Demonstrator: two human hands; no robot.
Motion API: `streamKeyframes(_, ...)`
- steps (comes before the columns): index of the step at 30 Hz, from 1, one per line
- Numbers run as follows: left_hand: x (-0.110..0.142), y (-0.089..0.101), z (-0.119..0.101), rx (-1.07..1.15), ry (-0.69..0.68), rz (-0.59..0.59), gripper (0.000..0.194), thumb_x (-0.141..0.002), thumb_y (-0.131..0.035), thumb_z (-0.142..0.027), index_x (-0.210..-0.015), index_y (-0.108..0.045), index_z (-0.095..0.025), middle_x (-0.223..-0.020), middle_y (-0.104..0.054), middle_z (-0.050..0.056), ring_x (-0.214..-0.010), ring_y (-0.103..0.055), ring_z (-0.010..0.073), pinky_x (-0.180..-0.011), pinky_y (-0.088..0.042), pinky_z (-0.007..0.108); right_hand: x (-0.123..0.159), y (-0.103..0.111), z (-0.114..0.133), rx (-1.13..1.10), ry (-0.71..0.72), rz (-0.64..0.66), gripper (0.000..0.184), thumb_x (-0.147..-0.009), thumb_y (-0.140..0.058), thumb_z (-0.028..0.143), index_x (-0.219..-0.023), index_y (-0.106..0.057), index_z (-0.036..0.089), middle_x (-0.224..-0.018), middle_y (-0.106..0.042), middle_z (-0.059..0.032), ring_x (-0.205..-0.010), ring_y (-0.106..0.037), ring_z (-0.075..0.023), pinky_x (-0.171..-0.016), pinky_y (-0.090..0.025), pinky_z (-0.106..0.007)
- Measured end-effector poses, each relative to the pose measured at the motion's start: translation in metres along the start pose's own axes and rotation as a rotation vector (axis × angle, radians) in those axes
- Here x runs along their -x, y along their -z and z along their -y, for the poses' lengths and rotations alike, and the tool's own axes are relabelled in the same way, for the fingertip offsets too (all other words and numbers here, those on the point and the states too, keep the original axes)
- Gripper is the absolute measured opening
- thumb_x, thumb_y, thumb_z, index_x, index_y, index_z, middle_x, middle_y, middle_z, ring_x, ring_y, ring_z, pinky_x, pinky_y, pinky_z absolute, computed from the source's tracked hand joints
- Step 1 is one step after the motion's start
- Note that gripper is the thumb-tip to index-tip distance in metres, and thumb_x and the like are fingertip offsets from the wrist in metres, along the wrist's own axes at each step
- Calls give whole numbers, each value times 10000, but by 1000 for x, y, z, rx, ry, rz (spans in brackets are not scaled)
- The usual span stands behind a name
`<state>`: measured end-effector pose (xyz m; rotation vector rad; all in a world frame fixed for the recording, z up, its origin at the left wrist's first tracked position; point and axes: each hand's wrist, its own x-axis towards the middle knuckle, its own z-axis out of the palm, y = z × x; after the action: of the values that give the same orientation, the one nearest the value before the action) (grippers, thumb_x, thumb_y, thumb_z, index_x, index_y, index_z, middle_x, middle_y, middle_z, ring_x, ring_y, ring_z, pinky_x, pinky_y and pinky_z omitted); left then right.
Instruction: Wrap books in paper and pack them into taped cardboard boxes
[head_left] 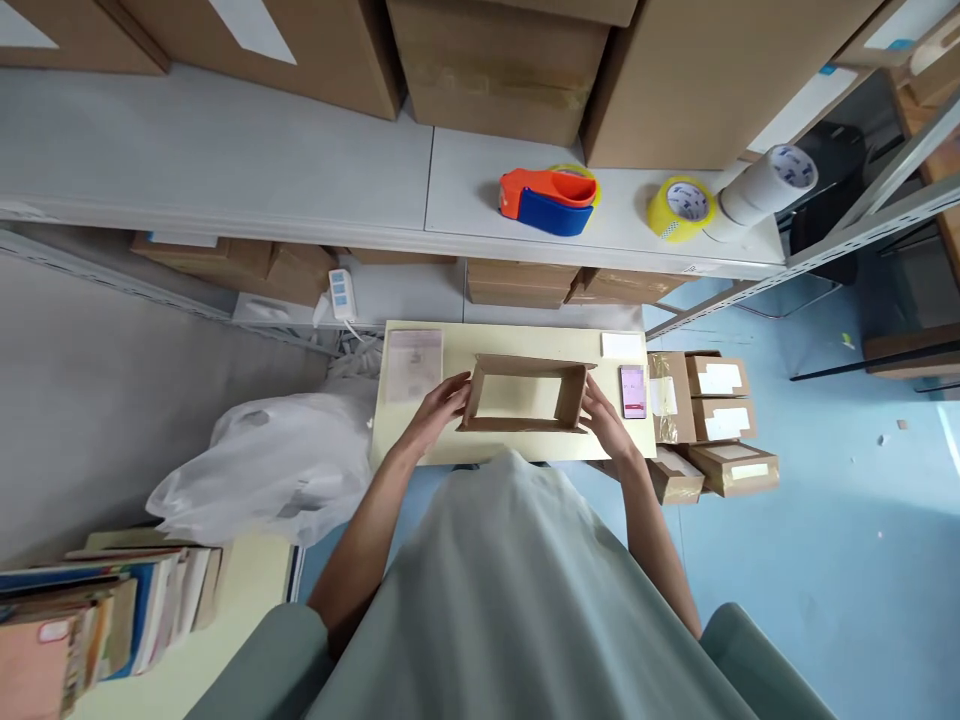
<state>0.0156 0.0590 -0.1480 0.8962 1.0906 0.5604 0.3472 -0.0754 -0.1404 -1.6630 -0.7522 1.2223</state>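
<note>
A cardboard box is between my hands over the small cream table. It stands as a rectangular sleeve of four walls, and the cream tabletop shows through its middle. My left hand holds its left end, with the fingertips against the outer wall. At the opposite end, my right hand grips the right wall, its fingers partly behind the cardboard. A phone with a lit pinkish screen lies to the right of the box. To the left is a flat, clear sheet or packet.
A shelf edge runs above the table, carrying an orange and blue tape dispenser, yellow tape rolls and large cartons. Small taped boxes stack at right. A white plastic bag and stacked folders are at left.
</note>
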Motion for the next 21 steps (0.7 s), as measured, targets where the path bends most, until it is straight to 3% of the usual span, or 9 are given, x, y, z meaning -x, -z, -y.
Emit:
streamKeyframes(3, 0, -22, 1, -99, 3, -97, 849, -707, -939, -735, -1358, -779, -214, -1526, -719, 173, -1401, -679, 403, -1039, -621, 411, -16, 15, 8, -57, -44, 149, 817, -930, -819, 658, -1664, -559, 409, -1736, -544, -52, -1549, -578, -368, -1124, -619, -540)
streamKeyframes(9, -12, -54, 14, -147, 11, -233, 826, -689, -909, -795, -1243, -790, -194, -1369, -805, 150, -1257, -763, 379, -1009, -626, 418, -40, 32, -1, -52, -58, 249, 891, -919, -854, 645, -1702, -517, 386, -1710, -572, -86, -1494, -633, -391, -1137, -618, -543)
streamKeyframes(14, -26, -61, 22, -162, -19, -283, 811, -732, -879, -792, -1257, -774, -182, -1380, -797, 161, -1281, -753, 379, -1025, -608, 404, -50, 37, -17, -29, -61, 249, 947, -918, -859, 613, -1741, -448, 387, -1710, -569, -77, -1473, -653, -379, -1171, -597, -551)
streamKeyframes(21, -44, -55, 33, -186, -13, -271, 799, -671, -890, -777, -1178, -777, -170, -1360, -794, 191, -1329, -725, 386, -1131, -567, 469, -60, 20, -32, -26, -87, 241, 1098, -824, -935, 580, -1760, -413, 344, -1672, -601, -129, -1491, -639, -363, -1225, -544, -559)
